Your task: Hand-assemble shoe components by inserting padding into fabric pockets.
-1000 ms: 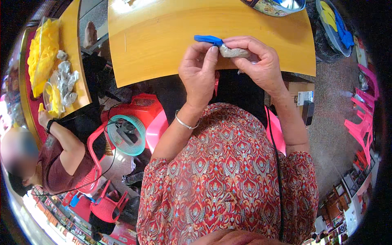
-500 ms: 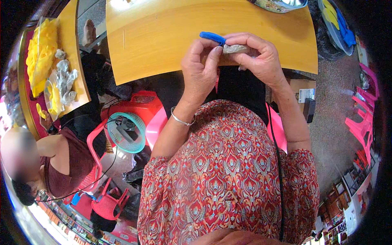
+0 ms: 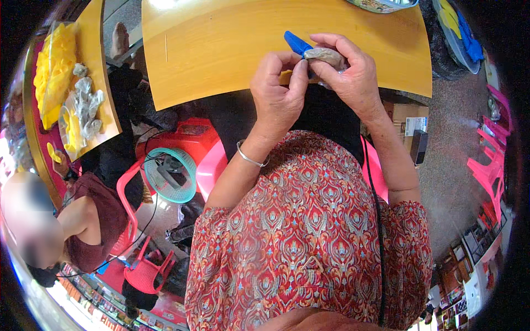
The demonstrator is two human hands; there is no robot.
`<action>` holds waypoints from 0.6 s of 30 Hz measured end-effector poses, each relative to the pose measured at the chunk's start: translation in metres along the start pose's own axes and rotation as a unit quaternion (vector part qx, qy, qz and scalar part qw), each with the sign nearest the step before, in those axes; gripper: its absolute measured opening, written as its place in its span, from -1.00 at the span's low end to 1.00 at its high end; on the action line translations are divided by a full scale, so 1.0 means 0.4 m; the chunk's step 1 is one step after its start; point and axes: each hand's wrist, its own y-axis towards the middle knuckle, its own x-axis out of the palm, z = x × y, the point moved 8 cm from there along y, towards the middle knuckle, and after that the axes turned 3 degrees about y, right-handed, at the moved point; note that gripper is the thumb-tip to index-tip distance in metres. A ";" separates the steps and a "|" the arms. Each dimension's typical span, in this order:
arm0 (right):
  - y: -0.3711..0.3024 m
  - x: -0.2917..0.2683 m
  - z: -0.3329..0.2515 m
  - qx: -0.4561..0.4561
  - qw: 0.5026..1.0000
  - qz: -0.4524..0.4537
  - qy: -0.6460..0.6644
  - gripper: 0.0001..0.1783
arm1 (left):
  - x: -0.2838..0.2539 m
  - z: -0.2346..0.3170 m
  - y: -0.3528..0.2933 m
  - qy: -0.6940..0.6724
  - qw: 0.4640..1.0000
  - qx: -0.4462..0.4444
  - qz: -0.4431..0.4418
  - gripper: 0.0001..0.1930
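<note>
Above the near edge of the yellow table (image 3: 221, 55), my two hands meet over a small piece of work. My right hand (image 3: 356, 77) is closed round a grey-brown lump (image 3: 326, 56) that looks wrapped in clear film. From its left end sticks out a flat blue strip (image 3: 296, 44), pointing up and left; its material is unclear. My left hand (image 3: 279, 91) is closed in a pinch, thumb and forefinger pressed where the strip meets the lump. What lies right under those fingertips is hidden.
A second table (image 3: 105, 121) at the left bears yellow pieces in clear plastic (image 3: 58, 71) and grey wrapped lumps (image 3: 85, 102). A co-worker (image 3: 94, 220) sits there, holding a yellow piece. A tub with blue and yellow pieces (image 3: 469, 44) stands far right; a patterned container (image 3: 381, 5) is at the back.
The blue strip has turned from nearly level to pointing more steeply upward. My left hand has shifted slightly right, and more of the grey lump shows. The co-worker has leaned nearer.
</note>
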 end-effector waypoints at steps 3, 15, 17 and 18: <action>-0.003 -0.001 -0.011 -0.007 1.000 0.008 -0.016 -0.67 | 0.002 0.054 0.003 0.099 0.989 0.106 0.008 -0.91; -0.010 0.003 0.000 0.001 0.972 -0.127 0.199 -0.77 | 0.016 -0.004 -0.003 -0.138 0.985 -0.102 -0.008 -0.91; -0.007 -0.001 0.001 0.006 0.961 -0.160 0.224 -0.72 | 0.017 0.008 -0.004 -0.178 0.976 -0.123 -0.012 -0.91; -0.008 -0.001 0.002 0.006 0.962 -0.158 0.224 -0.72 | 0.015 0.015 -0.006 -0.172 0.977 -0.125 -0.018 -0.92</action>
